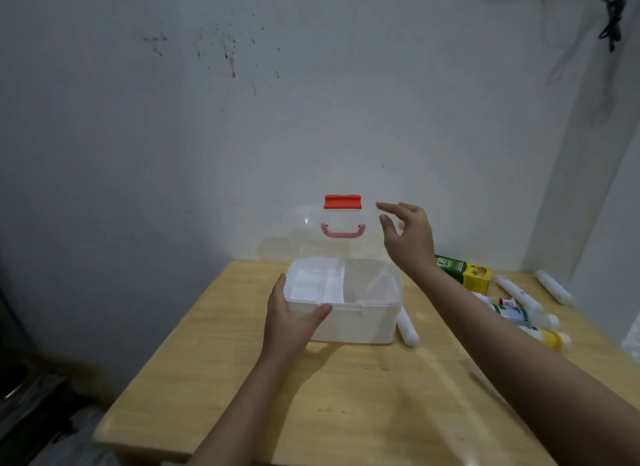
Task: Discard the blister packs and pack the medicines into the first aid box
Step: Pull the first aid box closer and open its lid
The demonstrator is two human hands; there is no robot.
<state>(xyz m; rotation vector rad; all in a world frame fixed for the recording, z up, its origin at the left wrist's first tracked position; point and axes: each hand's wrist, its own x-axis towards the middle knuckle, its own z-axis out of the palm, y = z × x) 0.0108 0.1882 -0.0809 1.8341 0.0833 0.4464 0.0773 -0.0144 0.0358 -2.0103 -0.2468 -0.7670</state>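
A white first aid box (360, 321) stands on the wooden table (242, 379), its clear lid (301, 237) raised upright with a red latch (343, 202) and a pink handle (343, 230). Inside lies a white divided tray (311, 282). My left hand (291, 318) grips the box's front left corner. My right hand (408, 237) is raised by the lid's right edge, fingers apart, holding nothing. Medicines lie at the right: a green and yellow carton (465, 270), white tubes (517, 292) and small bottles (526, 318). A white tube (408, 327) lies against the box's right side.
The table stands against a pale wall marked with dark spatter. A black cable (613, 18) hangs at the top right. Dark objects lie on the floor at the lower left (31, 406). A yellow-capped bottle (550, 337) is near the table's right edge.
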